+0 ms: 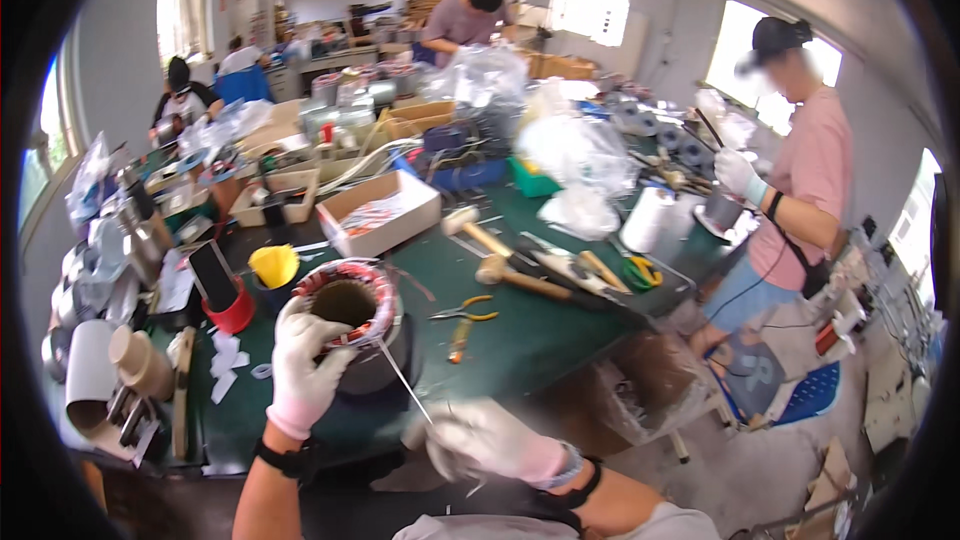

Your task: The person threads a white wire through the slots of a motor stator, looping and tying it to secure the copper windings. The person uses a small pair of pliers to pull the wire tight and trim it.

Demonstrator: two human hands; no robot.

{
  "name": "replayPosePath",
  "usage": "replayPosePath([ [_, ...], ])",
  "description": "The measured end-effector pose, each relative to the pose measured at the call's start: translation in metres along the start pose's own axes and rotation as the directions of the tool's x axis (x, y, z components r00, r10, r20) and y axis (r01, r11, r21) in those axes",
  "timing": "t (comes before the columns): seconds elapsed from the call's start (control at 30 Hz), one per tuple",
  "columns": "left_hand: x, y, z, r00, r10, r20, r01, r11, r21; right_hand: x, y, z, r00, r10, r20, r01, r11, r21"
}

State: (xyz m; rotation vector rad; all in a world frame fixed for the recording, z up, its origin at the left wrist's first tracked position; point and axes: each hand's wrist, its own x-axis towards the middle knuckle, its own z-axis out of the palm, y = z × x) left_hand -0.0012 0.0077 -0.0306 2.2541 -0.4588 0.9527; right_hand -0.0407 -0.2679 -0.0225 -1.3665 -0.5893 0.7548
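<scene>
A motor stator point(381, 290) with a ring of red and white wire windings round its open bore stands at the near edge of the green table. My gloved left hand point(308, 368) grips its left rim, the thumb on the near side and the fingers over the windings. From the near side of that ring a white cord point(406, 380) runs taut down to the right. Its lower end is in my gloved right hand point(488, 442), which is closed and slightly smeared by motion. Close by on the right lie yellow-handled pliers point(470, 312).
Mallets point(505, 273) and other hand tools lie right of the stator. Behind it sits an open cardboard box point(378, 215) of strips. A phone point(212, 275) leans in a red holder at left. At right a co-worker point(800, 150) stands at the table; other people work farther back.
</scene>
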Motion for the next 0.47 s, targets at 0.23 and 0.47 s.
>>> replayPosePath([
  [0.23, 0.002, 0.013, 0.009, 1.0, 0.008, 0.005, -0.008, 0.999, 0.046, 0.063, -0.022, -0.033, 0.473, -0.86, -0.191, 0.053, 0.245, -0.968],
  [0.47, 0.001, 0.018, 0.011, 1.0, 0.009, 0.01, -0.01, 0.996, 0.088, 0.04, 0.028, -0.014, 0.817, -0.528, -0.232, -0.091, 0.278, -0.956],
])
